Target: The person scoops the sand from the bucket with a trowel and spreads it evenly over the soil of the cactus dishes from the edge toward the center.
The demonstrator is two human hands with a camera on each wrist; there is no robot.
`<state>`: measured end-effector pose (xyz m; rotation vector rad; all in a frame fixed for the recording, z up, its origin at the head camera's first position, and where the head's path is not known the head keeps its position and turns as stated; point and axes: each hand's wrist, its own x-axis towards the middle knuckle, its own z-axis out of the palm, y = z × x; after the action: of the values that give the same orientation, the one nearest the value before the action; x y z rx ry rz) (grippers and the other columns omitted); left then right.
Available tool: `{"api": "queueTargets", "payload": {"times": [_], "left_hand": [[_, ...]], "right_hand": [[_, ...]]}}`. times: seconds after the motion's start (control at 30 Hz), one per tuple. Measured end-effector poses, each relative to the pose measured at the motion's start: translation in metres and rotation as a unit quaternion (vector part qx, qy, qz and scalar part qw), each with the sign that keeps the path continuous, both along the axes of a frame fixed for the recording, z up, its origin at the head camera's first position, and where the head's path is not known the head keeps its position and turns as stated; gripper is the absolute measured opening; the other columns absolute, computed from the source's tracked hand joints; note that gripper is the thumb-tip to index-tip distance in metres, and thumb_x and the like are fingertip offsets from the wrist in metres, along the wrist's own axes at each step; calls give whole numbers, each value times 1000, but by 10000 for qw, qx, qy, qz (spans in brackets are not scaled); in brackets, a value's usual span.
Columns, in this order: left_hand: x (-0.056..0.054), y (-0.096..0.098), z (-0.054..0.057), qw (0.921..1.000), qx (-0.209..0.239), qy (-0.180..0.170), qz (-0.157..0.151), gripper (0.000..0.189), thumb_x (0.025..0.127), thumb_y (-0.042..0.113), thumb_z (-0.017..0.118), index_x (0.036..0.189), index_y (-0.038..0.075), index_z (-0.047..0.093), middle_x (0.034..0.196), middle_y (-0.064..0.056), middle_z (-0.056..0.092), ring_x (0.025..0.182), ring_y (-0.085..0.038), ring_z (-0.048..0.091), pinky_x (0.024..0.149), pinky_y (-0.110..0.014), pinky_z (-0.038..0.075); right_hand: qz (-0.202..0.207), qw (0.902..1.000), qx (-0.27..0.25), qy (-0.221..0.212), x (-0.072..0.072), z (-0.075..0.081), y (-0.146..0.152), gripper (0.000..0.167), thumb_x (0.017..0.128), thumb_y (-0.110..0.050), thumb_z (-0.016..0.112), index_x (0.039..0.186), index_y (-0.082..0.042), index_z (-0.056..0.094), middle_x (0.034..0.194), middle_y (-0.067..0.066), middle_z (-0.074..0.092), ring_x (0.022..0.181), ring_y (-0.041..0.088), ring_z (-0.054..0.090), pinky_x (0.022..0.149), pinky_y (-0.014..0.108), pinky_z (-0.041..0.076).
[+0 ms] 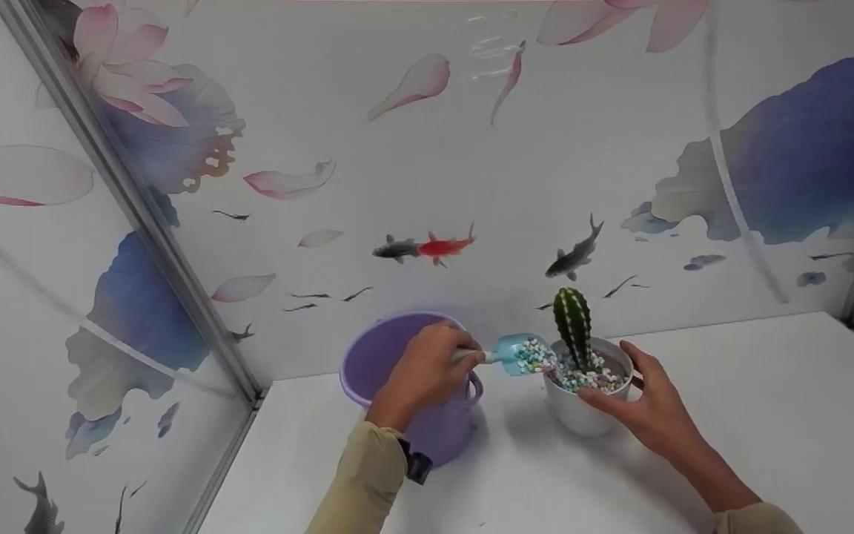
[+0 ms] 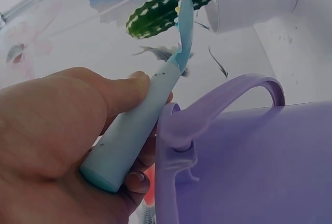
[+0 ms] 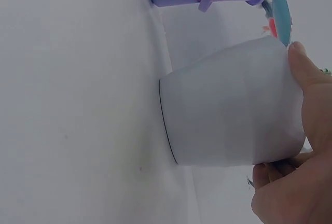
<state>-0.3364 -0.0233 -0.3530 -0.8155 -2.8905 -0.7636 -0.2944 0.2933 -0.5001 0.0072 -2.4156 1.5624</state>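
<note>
My left hand (image 1: pixel 427 371) grips the pale handle of a small blue shovel (image 2: pixel 132 125), its thumb lying along the handle. Small multicoloured pebbles (image 1: pixel 534 354) fill the shovel's scoop, whose tip is at the rim of a white flowerpot (image 1: pixel 583 411). Inside the pot a green ribbed cactus (image 1: pixel 574 326) stands upright with more coloured pebbles around its base. My right hand (image 1: pixel 653 408) holds the pot by its right side, thumb at the front rim and fingers behind. In the right wrist view the pot's smooth wall (image 3: pixel 233 105) shows between thumb and fingers.
A purple bucket (image 1: pixel 442 430) with a purple handle stands left of the pot, just under my left forearm. The white table (image 1: pixel 760 400) meets a back wall (image 1: pixel 412 170) printed with flowers and fish. A metal frame post (image 1: pixel 138 200) runs along the left corner.
</note>
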Motion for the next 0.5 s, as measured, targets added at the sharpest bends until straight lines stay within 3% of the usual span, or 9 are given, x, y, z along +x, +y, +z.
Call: {"api": "queueTargets", "payload": {"times": [0.27, 0.5], "left_hand": [[2, 0, -4, 9996, -2, 261, -91, 19, 105, 26, 74, 116, 13, 84, 107, 3, 72, 105, -14, 60, 102, -37, 55], [3, 2, -6, 9996, -11, 250, -120, 20, 106, 26, 73, 117, 13, 84, 107, 3, 71, 104, -15, 58, 102, -38, 54]], "right_hand": [[-488, 9986, 119, 143, 2, -2, -16, 123, 88, -57, 87, 171, 0, 17, 169, 29, 29, 156, 45, 34, 124, 65, 38], [-692, 9971, 280, 129, 5, 0, -24, 125, 87, -60, 87, 170, 3, 17, 168, 31, 30, 155, 46, 34, 121, 65, 41]]}}
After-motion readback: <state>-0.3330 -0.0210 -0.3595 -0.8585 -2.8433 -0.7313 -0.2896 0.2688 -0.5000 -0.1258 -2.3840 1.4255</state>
